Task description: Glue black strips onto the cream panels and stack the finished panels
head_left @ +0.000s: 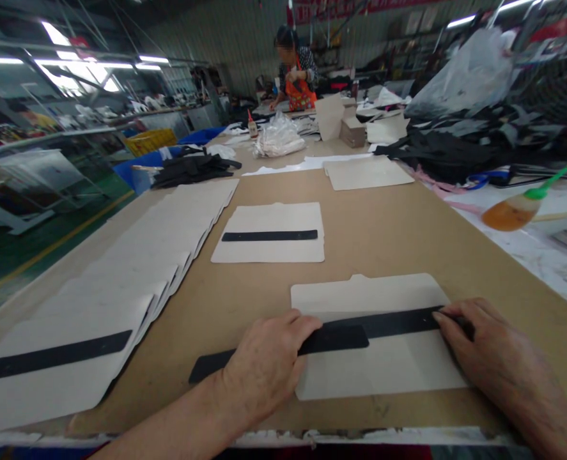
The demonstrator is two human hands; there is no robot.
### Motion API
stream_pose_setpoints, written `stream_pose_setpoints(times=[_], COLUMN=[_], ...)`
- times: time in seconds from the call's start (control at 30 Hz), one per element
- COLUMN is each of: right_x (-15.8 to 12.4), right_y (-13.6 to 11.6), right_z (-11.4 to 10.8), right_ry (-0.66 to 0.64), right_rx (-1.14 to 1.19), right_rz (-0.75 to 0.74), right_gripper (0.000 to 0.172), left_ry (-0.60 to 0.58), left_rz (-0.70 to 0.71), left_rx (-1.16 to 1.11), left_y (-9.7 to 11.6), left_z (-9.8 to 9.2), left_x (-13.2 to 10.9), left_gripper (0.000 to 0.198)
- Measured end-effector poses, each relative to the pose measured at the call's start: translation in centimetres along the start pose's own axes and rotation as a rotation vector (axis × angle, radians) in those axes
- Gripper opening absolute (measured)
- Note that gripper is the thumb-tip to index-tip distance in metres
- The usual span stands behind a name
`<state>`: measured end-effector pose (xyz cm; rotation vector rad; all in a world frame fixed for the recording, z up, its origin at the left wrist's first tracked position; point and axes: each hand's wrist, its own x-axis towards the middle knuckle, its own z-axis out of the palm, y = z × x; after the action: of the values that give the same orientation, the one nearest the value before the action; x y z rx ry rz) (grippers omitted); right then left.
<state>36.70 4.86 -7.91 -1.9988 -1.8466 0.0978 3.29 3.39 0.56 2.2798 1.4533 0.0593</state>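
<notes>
I see a flat, matte black strip (398,322) lying lengthwise across a smooth cream card panel (383,370) with a small tab on its far edge. The strip runs between my two hands. My right hand (489,358) lies palm down, fingers together, fingertips pressing the strip's right end. My left hand (264,367) rests flat, fingers closed together, on a second black strip (211,367) that overhangs the panel's left edge. Beyond the left hand, on the brown board table (383,236), sits another stripped panel (271,233). Well past the right hand lies an amber squeeze bottle (518,211).
</notes>
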Motion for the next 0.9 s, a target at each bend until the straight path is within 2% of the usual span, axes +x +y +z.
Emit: stream_pose_setpoints(times=[0.13,0.23,0.5,0.9], right_x=[0.0,0.0,0.0,0.0], right_y=[-0.2,-0.5,-0.6,-0.5], right_z=[-0.3,-0.4,-0.6,-0.6], right_ry=[-0.024,-0.033,0.004,-0.017], right_rx=[-0.024,-0.019,-0.034,-0.037], right_rz=[0.024,0.031,0.013,0.031], right_gripper=[0.027,0.028,0.027,0.025], left_ry=[0.039,0.039,0.059,0.049], left_rz=[0.003,-0.006,-0.047,-0.067], left_rx=[-0.112,-0.157,-0.159,-0.135], left_y=[-0.5,-0.6,-0.8,-1.0], left_z=[0.1,0.1,0.3,0.6], left_x=[0.8,1.3,1.8,2.1], left_gripper=[0.031,0.025,0.023,0.022])
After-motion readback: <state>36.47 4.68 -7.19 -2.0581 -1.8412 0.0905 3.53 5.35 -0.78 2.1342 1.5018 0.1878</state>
